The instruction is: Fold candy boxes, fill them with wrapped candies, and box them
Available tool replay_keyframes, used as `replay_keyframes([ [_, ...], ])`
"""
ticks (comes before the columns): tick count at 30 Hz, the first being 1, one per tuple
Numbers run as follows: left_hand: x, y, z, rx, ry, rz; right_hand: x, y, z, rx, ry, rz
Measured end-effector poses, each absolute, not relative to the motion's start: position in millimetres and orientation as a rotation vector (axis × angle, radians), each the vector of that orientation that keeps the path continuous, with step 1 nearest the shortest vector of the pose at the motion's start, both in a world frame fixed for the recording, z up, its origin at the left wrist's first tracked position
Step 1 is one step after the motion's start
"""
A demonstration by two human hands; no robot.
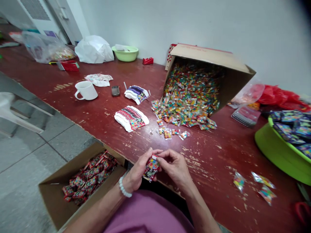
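Note:
Between my hands, just over the table's front edge, is a small red and black printed candy packet [152,167] with a white strip at its top. My left hand [139,169], with a pale bead bracelet at the wrist, is closed around the packet's side. The thumb and fingers of my right hand [175,166] pinch its top corner. Beyond them lie a fanned stack of red printed packets [131,118] and a smaller purple stack [137,94]. Several clear-wrapped candies [167,133] spill toward my hands from a tipped cardboard box [239,76].
Below the table's left edge, a carton [54,197] holds many red packets. A white mug [86,90] stands at left, near a small dark device [115,91]. A green basin [274,155] of dark packets and red-handled scissors [302,210] are at right. A white plastic stool [21,111] stands left.

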State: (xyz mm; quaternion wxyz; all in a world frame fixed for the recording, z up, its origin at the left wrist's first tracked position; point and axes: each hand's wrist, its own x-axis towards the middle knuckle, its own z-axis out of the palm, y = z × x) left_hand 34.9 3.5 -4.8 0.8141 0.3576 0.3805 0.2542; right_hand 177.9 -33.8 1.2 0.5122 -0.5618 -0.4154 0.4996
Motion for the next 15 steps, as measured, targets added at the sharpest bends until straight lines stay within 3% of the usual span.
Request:
replay_keyframes([
  [5, 33, 7, -5, 0.717, 0.790, 0.518, 176, -31, 7, -1.281, -0.918, 1.272],
  [15, 30, 12, -5, 0.492, 0.807, 0.668, 163, -54, -12, -1.378, -1.673, 0.570],
])
